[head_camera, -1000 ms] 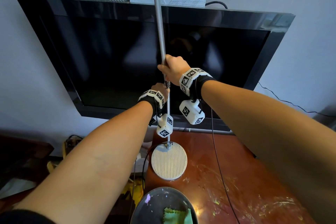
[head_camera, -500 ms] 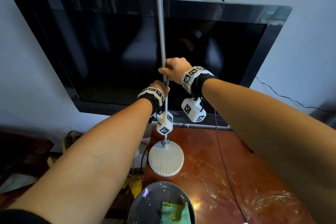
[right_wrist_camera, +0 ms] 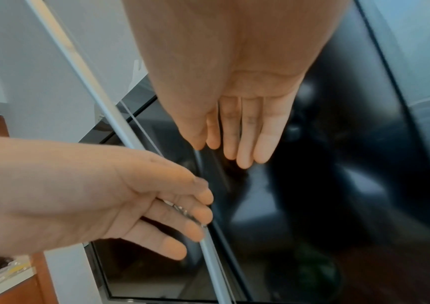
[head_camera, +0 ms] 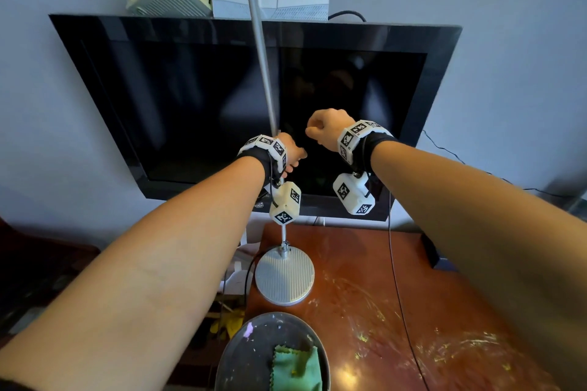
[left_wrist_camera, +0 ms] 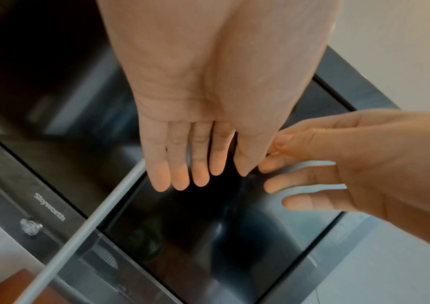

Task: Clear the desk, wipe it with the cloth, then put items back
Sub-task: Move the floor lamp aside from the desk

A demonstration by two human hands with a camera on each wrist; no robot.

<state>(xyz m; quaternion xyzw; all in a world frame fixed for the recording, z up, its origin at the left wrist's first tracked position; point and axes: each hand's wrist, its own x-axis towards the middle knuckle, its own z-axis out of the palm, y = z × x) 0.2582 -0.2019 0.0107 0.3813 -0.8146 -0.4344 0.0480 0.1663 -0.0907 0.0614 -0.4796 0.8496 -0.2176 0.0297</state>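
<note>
Lamp [head_camera: 285,276] stands at the desk's [head_camera: 381,311] back left corner, pole tilted. Your left hand [head_camera: 287,152] sits at the pole, fingers relaxed, seemingly just touching it. Right hand [head_camera: 328,128] is off it, loose. Cloth [head_camera: 297,368] lies in the dish [head_camera: 241,355].

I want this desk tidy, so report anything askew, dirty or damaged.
The lamp pole looks tilted, with its top leaning left of its round base. The base sits right at the left edge of the desk. Yellowish streaks and smears mark the desk's surface.
</note>
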